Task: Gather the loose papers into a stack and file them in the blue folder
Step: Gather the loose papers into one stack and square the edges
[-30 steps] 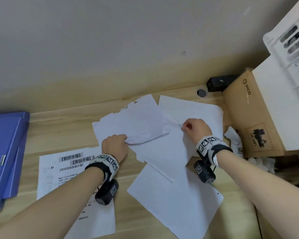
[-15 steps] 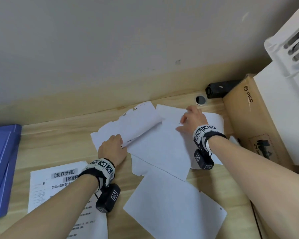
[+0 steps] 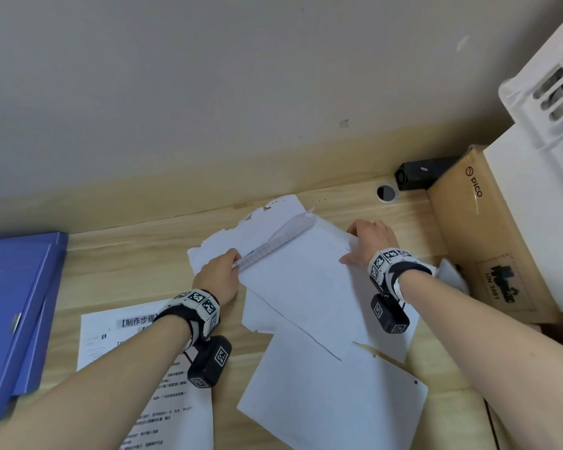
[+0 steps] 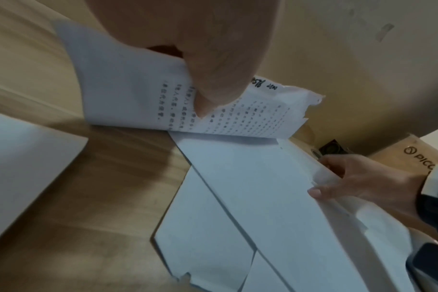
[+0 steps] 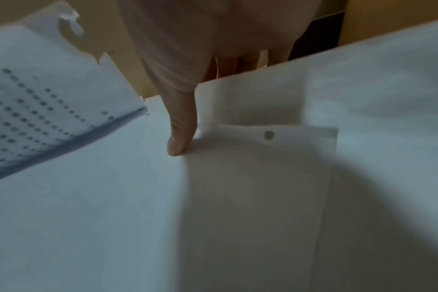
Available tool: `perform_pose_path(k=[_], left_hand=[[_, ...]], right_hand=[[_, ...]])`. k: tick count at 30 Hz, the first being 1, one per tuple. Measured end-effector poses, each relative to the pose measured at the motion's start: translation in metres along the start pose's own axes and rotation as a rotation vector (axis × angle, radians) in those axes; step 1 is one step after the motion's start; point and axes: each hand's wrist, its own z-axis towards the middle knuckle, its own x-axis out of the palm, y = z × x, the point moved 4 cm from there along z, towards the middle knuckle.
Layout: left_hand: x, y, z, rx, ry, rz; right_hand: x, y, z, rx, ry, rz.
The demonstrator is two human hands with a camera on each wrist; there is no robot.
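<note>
Near the back of the desk (image 3: 137, 254), your left hand (image 3: 218, 280) pinches the torn sheet (image 3: 260, 228) by its near edge, thumb on the printed underside, and has raised that edge higher than half a second ago, so the print now faces the blank sheet (image 3: 306, 287) beside it. Your right hand (image 3: 371, 245) has slid back along the blank sheet's far right edge; its fingers curl over the rim and the thumb (image 5: 180, 134) presses on top, so it holds that edge rather than lying flat. Judging by this, you are starting to draw the two top sheets together; nothing is squared into a stack yet.

Count what is left: five sheets that you can tell apart. These are the torn one, the blank one, a ragged-edged sheet (image 3: 257, 316) peeking from under it, a large blank sheet (image 3: 332, 401) nearest you, and the printed page (image 3: 111, 339) under your left forearm. More may lie hidden beneath. One blue folder (image 3: 17, 306) waits closed at the far left, well apart from the papers.
</note>
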Motion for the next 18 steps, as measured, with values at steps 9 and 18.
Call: perform_pose_path(k=[9,18], left_hand=[[-0.058,-0.012,-0.040,0.125,-0.263,-0.244],[-0.065,0.037,-0.095,-0.050,-0.369,-0.825]], right_hand=[[-0.003,0.012,-0.030,0.047,0.100,0.180],[-0.114,0.040,-0.096,-0.082,-0.408,0.228]])
